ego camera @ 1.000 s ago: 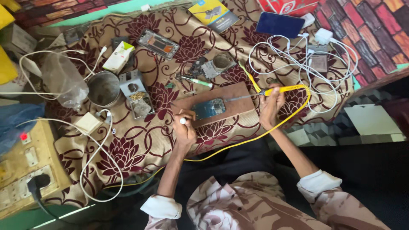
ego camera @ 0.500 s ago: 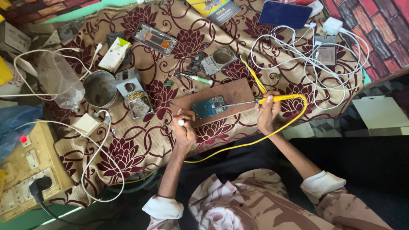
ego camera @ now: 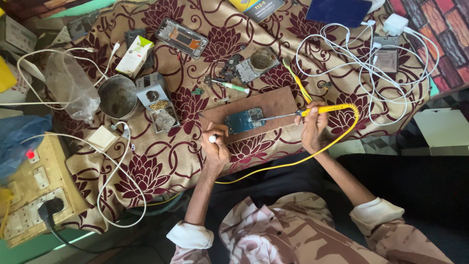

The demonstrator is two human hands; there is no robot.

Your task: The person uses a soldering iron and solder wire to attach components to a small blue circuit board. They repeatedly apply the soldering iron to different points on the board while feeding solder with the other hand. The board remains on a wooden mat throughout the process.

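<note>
Head view: right hand is gripping a yellow iron, tip resting on the blue board just left of it — for reach. Left hand, below the board, is pinching a small white piece — on the wooden block.

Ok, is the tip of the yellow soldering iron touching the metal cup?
No, the soldering iron in the right hand points at the blue circuit board, well apart from the metal cup.
</note>
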